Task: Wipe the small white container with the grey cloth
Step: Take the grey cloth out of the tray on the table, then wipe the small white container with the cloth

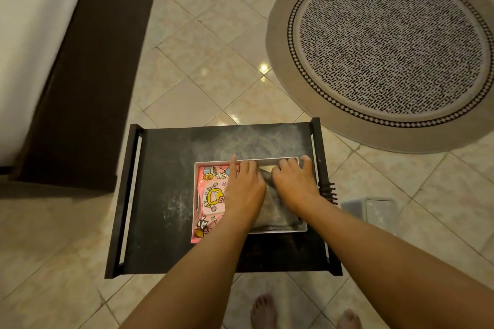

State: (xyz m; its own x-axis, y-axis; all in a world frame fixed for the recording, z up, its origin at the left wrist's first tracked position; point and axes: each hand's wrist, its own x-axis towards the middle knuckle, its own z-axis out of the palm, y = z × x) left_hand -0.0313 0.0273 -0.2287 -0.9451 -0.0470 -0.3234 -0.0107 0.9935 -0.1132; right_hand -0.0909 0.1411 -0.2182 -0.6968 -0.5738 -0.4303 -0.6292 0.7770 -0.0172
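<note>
A small white container [267, 161] sits on a dusty black table [165, 195]. Inside it on the left lies a pink cartoon-printed packet [211, 195]. A grey cloth [275, 211] fills the right part of the container. My left hand [244, 189] rests over the container's middle, its index finger stretched to the far rim. My right hand [294, 181] presses on the cloth near the far right corner, fingers curled over the rim. Much of the cloth is hidden under both hands.
A round patterned rug [387, 51] lies on the tiled floor at the far right. A dark bed frame [88, 61] stands at the left. A small grey box [371, 208] sits on the floor beside the table's right edge. Bare feet [263, 311] show below.
</note>
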